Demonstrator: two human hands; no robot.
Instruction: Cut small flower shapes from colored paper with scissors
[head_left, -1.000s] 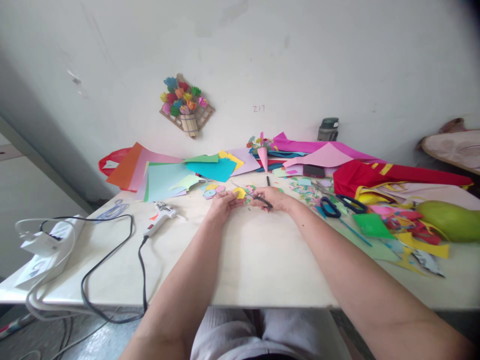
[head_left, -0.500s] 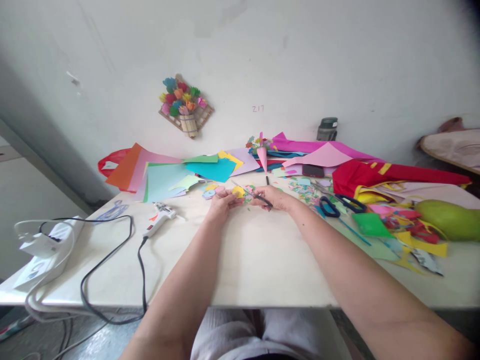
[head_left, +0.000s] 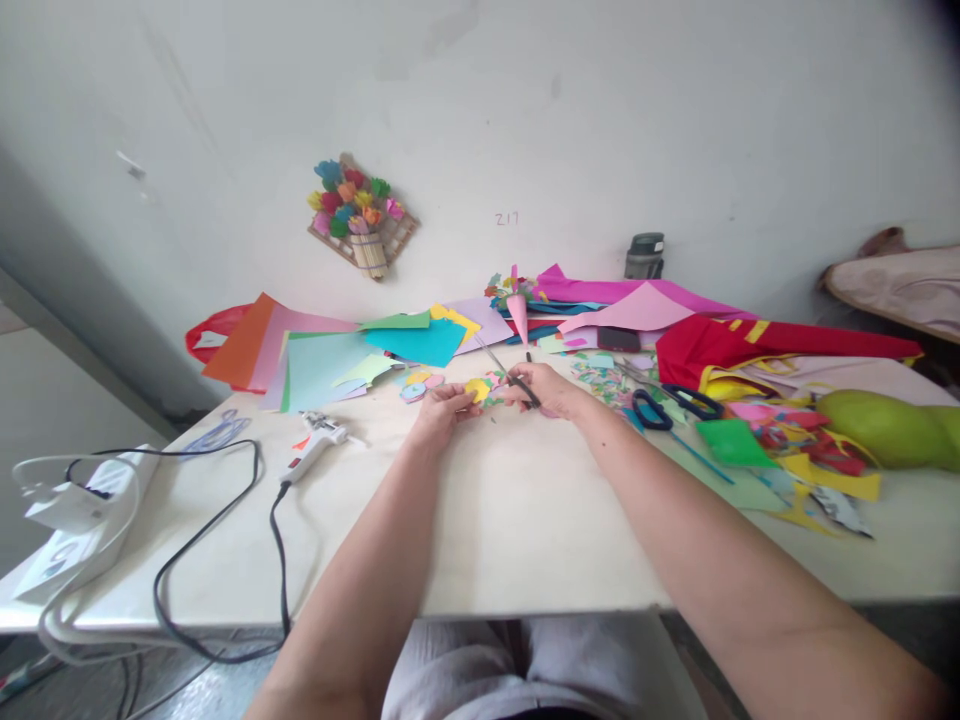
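Observation:
A small yellow paper piece (head_left: 477,390) is pinched in the fingers of my left hand (head_left: 444,412). To its right, my right hand (head_left: 544,388) is closed around a pair of scissors (head_left: 523,388) with dark handles. The scissor blades point up and to the left, past the yellow piece. Small coloured paper cut-outs (head_left: 421,384) lie just beyond my left hand, and paper scraps (head_left: 604,378) are spread to the right of my right hand. A pink paper cone (head_left: 519,318) with little coloured shapes stands behind the hands.
On the left are a glue gun (head_left: 311,452), its black cable and a power strip (head_left: 94,520). Coloured sheets (head_left: 322,362) lie along the back. To the right are more scissors (head_left: 652,410), a red cloth (head_left: 720,350) and a green object (head_left: 874,428).
The scissors have turned so that their blades point more upward and stand clear of the yellow piece. The view has shifted slightly.

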